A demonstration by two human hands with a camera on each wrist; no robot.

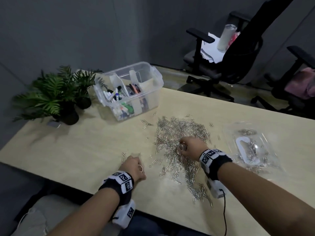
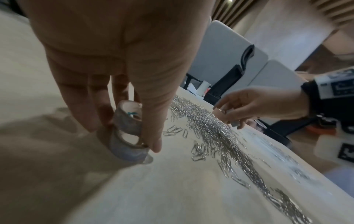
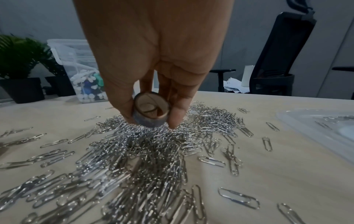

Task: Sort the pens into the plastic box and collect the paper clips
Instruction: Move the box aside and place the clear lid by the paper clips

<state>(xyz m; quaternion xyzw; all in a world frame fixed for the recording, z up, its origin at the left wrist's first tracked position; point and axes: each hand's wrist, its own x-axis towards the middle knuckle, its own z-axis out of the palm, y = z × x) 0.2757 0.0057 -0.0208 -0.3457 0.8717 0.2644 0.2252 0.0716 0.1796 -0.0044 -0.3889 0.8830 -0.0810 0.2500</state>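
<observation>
Holding a little tape roll (image 3: 151,111) pinched in our right hand (image 1: 189,147), we've got it right over the big paper clips (image 1: 180,133) pile on the tabletop (image 1: 85,142). Our left hand (image 1: 133,167) grips two more small tape rolls (image 2: 127,133), pressed down on the tabletop, left of the pile. Up beyond both hands sits the plastic box (image 1: 129,89) with the pens (image 1: 115,96) inside, and off to our right hand's side lies a clear lid (image 1: 252,147) with a few clips on it.

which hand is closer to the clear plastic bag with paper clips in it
Right. The right hand, pinching a small tape roll over the paper clip pile, is just left of the bag. The left hand is far beyond the pile, holding two rolls.
</observation>
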